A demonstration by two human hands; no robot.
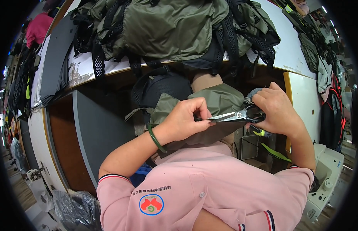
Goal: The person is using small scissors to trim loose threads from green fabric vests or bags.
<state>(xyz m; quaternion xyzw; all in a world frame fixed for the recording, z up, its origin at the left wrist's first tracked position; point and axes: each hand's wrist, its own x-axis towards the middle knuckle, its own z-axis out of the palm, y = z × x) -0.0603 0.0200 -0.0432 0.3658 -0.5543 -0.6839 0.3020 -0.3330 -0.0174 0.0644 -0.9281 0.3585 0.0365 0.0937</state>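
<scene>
Olive-green fabric (219,96) lies across my lap, its folds spread beneath both hands. My left hand (186,117), with a green bangle on its wrist, is closed in a pinch at the fabric's edge. A small dark bit shows between thumb and fingers. Scissors (239,115) with silver blades and black handles are gripped in my right hand (277,109), fingers wrapped round the loops. Their tips point left and meet the spot where my left fingertips pinch. Grey wrapping shows near the handles. Exactly what the blades touch is too small to make out.
Olive backpacks (167,30) with black mesh straps are heaped on the white table (290,57) ahead. Flat grey sheets (57,57) stack at its left. Below, a grey panel (100,131) stands left; a white sewing machine (325,181) sits at right. Clear plastic (77,210) lies lower left.
</scene>
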